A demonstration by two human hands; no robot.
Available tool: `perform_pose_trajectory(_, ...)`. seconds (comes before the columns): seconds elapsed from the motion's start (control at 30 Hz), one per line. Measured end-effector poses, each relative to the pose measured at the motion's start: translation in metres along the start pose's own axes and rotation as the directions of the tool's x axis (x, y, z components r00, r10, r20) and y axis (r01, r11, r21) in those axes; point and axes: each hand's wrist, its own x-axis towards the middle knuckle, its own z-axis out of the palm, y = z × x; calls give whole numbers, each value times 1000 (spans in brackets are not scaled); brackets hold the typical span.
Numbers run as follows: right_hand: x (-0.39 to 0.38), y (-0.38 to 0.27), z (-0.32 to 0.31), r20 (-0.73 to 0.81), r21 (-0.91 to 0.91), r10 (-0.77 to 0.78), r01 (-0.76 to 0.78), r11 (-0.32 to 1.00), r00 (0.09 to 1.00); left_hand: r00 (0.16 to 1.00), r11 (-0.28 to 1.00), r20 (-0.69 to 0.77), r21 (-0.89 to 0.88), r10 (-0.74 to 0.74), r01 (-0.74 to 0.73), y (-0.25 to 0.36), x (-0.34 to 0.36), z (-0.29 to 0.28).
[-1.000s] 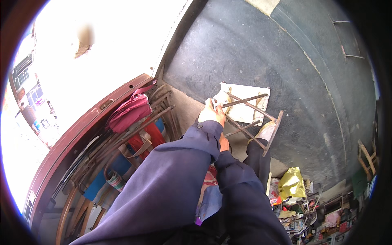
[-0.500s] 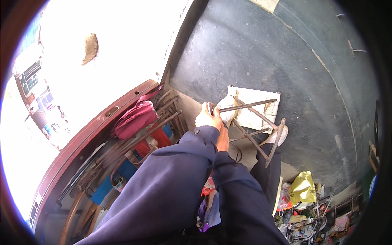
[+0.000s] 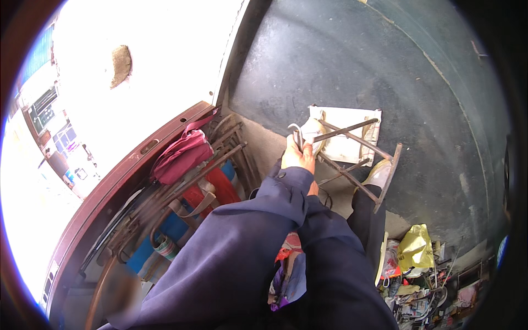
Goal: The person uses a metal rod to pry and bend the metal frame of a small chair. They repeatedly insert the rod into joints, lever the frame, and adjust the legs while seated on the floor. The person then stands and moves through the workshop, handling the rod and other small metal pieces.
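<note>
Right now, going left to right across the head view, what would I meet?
Dark red cloth bag → bare left hand → white square stool with brown rod legs → shiny yellow plastic bag.

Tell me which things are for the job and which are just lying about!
Seem part of the job:
upturned stool
curved metal piece at the left grip

Seem just lying about:
maroon bag
yellow bag
cluttered heap

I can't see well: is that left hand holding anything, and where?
The left hand seems to hold a curved grey piece below its hook-shaped end.
</note>
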Motion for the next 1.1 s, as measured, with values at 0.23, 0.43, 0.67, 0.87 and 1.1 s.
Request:
perform_pose_trajectory(0.23, -37, 9, -52, 84, -174, -140, 153, 973, 987, 996, 984, 86, 172, 22, -37, -14, 4, -6)
perform_pose_trajectory(0.43, -26, -23, -52, 49, -180, 43, -33, 983, 998, 996, 979, 88, 197, 26, -43, -18, 6, -9)
perform_pose_trajectory(0.67, -24, -28, -49, 43, -244, 1, 9, 970, 999, 990, 950, 126, 312, -58, 16, 14, -6, -29)
perform_pose_trajectory(0.87, -33, -45, -51, -20, -188, -71, 66, 980, 997, 976, 898, 192, 439, -99, 5, 27, 1, -53)
perform_pose_trajectory(1.1, -45, -70, -47, 21, -2, 5, -5, 1000, 1000, 982, 897, 147, 440, -120, 44, 26, -4, -70)
